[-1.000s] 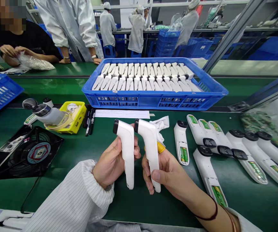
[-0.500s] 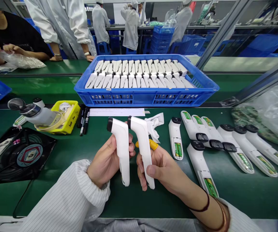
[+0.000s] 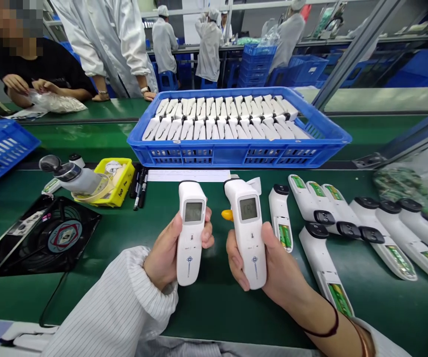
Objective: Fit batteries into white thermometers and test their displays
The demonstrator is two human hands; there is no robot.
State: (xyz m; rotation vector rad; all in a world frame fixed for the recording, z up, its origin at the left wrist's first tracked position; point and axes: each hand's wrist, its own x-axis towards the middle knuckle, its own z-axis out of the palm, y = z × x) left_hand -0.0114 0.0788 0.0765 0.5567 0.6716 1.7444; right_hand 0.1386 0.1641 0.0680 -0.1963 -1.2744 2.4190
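Two white thermometers up in front of me, one per hand, both screens facing the camera. My left hand [image 3: 163, 253] is wrapped around the grip of the left thermometer [image 3: 189, 230], fingers [image 3: 209, 229] curled tight round its right edge, thumb on the left edge; unit stands upright, grey display at top. My right hand [image 3: 273, 263] clamps the right thermometer [image 3: 249, 233] the same way, thumb on its right side, fingers on the left, unit tilted slightly left at the top. Both hands fully closed on their units, held just above the green surface [image 3: 124, 233], near centre, the two units close but apart. One yellow finger cot [image 3: 227, 214] pokes out just left of the right unit. Right of my hands, a row of white thermometers [image 3: 333, 213] lies on the surface with battery bays open, green cells showing. Far centre sits a blue crate [image 3: 236, 151] packed with white units in rows, a white paper strip [image 3: 188, 175] just in front of it. Left side: yellow tray [image 3: 119, 186] with a tool laid across it, black pens [image 3: 139, 186] beside it, black fan [image 3: 46, 238] nearer me. Far left, another person's hands [image 3: 24, 84] handle a clear plastic bag [image 3: 59, 103]; people in white coats stand behind.
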